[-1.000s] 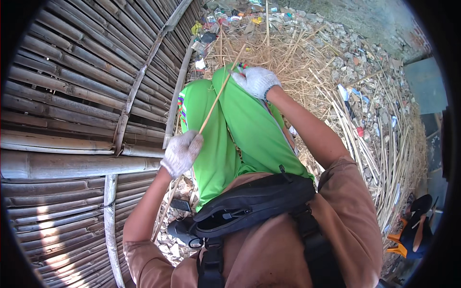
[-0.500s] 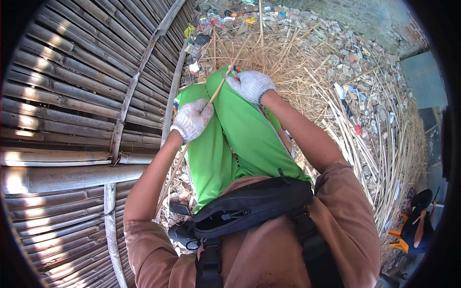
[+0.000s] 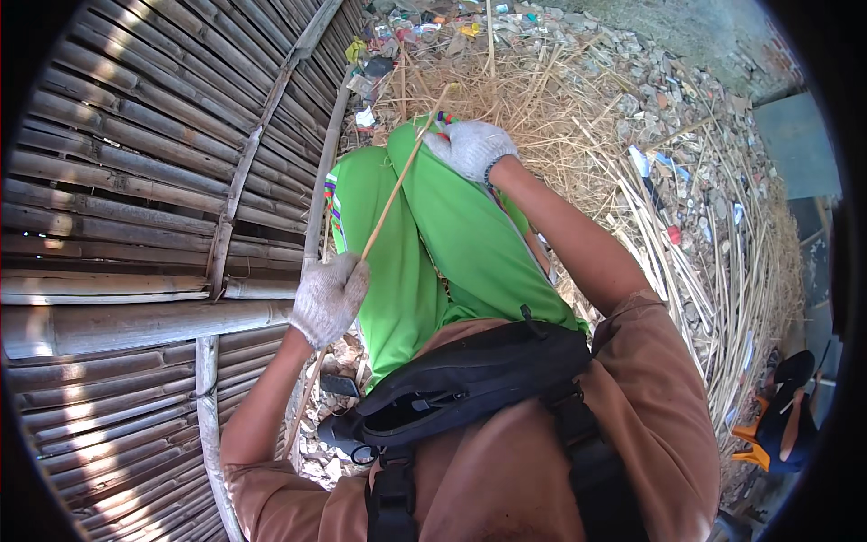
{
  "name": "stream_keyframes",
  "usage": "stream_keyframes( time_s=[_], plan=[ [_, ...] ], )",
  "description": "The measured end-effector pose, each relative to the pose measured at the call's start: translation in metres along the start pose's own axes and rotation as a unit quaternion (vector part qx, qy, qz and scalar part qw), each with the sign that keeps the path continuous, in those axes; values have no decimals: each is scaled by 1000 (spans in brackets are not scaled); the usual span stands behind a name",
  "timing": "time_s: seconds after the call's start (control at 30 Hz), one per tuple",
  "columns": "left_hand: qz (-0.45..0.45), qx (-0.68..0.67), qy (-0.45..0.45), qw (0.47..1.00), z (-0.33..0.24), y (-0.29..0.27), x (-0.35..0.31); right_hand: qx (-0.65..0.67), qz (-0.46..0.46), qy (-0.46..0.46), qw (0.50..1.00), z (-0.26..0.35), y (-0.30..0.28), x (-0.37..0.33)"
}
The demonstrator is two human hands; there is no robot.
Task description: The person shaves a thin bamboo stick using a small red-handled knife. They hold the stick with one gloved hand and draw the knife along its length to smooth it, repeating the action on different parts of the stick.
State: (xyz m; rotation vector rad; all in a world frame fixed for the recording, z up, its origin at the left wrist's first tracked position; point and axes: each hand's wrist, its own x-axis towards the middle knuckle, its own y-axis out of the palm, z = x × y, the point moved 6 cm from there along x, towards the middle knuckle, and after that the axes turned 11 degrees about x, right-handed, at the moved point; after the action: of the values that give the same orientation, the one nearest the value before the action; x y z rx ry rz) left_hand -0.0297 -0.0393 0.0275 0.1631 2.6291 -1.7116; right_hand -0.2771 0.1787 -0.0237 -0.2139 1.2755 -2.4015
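Stick point(image 3: 395, 196), slender and tan, slants across a person's bright green trousers point(image 3: 479, 244), its upper tip just past the knees. The gloved left hand point(image 3: 330, 294) has its fingers closed around the shaft beside the thigh. The gloved right hand point(image 3: 476, 150) rests at the right knee, close by the stick; whether its fingers clamp anything cannot be told. A black bag point(image 3: 488, 370) crosses the waist; straw point(image 3: 551, 131) litters the ground beyond, beside bamboo slatting point(image 3: 163, 327).
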Motion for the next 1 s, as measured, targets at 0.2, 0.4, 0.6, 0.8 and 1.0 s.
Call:
stream_keyframes(
  time_s=[0.2, 0.4, 0.6, 0.8, 1.0],
  plan=[
    [24, -24, -26, 999, -8, -16, -79, 1, 19, 12, 1000, -1, -3, -4],
    [75, -135, -84, 984, -1, -2, -94, -13, 16, -1, 1000, -2, -4, -2],
    [122, -350, -166, 914, 4, 21, -11, -16, 39, -13, 999, 7, -9, -4],
    [110, -309, -116, 938, -16, 37, 135, -29, 38, -48, 998, 0, -2, 4],
    [116, -248, -100, 957, -18, 37, 149, -13, 35, -6, 999, -8, -6, 2]
  ],
)
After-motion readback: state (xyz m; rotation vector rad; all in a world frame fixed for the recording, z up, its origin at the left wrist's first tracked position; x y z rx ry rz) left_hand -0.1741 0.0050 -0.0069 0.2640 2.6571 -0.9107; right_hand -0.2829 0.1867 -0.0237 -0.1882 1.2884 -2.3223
